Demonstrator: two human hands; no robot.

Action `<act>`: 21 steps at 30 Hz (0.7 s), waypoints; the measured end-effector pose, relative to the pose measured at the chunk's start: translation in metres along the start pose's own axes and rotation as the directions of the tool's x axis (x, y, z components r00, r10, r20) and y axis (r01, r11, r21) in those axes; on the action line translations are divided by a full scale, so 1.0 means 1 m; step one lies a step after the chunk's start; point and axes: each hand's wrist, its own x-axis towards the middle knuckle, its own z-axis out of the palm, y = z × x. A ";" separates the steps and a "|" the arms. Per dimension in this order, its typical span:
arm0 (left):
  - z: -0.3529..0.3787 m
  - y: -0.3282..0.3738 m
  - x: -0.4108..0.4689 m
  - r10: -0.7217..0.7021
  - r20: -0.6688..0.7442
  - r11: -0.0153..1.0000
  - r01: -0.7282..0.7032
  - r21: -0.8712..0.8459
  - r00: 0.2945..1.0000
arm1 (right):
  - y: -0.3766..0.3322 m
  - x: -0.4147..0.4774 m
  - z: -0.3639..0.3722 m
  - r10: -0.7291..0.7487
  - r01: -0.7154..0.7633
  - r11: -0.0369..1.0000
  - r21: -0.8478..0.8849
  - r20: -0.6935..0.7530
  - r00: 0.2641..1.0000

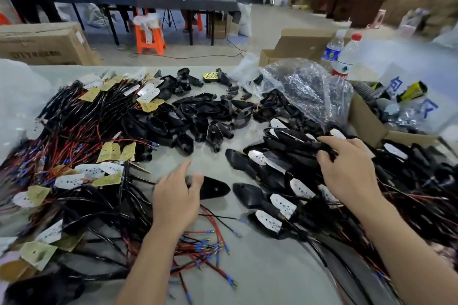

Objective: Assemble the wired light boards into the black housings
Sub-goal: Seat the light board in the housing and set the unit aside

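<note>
- A black housing point(216, 189) on the table was reached by the left hand point(176, 200), fingers spread; grip could not be told.
- A fitted housing point(292, 140) was pinched by the right hand point(347, 171).

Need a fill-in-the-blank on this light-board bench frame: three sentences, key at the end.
1. Beside the left hand lies a lone black teardrop-shaped plastic housing; the loose red and black wires below it end in ____ tips.
2. The right hand grips a fitted black housing in the pile on the table's ____ side.
3. The plastic stool on the floor beyond the table is ____.

Missing words: blue; right; orange
</note>
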 end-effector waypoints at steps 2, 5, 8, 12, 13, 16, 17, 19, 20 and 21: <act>0.000 0.000 0.001 -0.011 0.027 1.000 0.011 0.023 1.000 | -0.003 -0.005 0.002 -0.059 0.062 0.996 0.066 -0.048 0.997; -0.003 0.002 0.002 -0.052 0.040 0.999 0.053 -0.013 0.998 | -0.023 -0.009 0.009 -0.159 0.168 0.977 0.131 -0.078 0.984; -0.011 0.015 0.003 -0.135 0.034 0.983 0.138 -0.119 0.990 | -0.050 -0.002 0.020 -0.326 0.329 0.937 0.116 -0.039 0.944; -0.023 0.044 0.023 -0.105 -0.034 0.977 0.097 -0.190 0.994 | -0.080 0.022 0.035 -0.480 0.483 0.875 0.032 0.189 0.857; -0.024 0.053 0.033 -0.096 -0.044 0.979 0.086 -0.185 0.994 | -0.087 0.030 0.038 -0.495 0.508 0.861 0.015 0.248 0.833; -0.020 0.076 0.072 -0.134 -0.024 0.984 0.130 -0.122 0.991 | -0.110 0.052 0.051 -0.498 0.569 0.821 -0.041 0.436 0.750; -0.016 0.082 0.084 -0.148 -0.001 0.985 0.147 -0.085 0.989 | -0.118 0.058 0.055 -0.490 0.580 0.813 -0.046 0.485 0.725; -0.006 0.091 0.101 -0.182 0.043 0.983 0.183 -0.006 0.982 | -0.128 0.068 0.059 -0.472 0.597 0.800 -0.049 0.563 0.679; -0.001 0.092 0.107 -0.202 0.052 0.979 0.200 0.033 0.978 | -0.131 0.074 0.059 -0.457 0.597 0.801 -0.047 0.598 0.659; 0.005 0.093 0.111 -0.218 0.067 0.974 0.213 0.072 0.974 | -0.131 0.080 0.058 -0.438 0.584 0.811 -0.034 0.626 0.645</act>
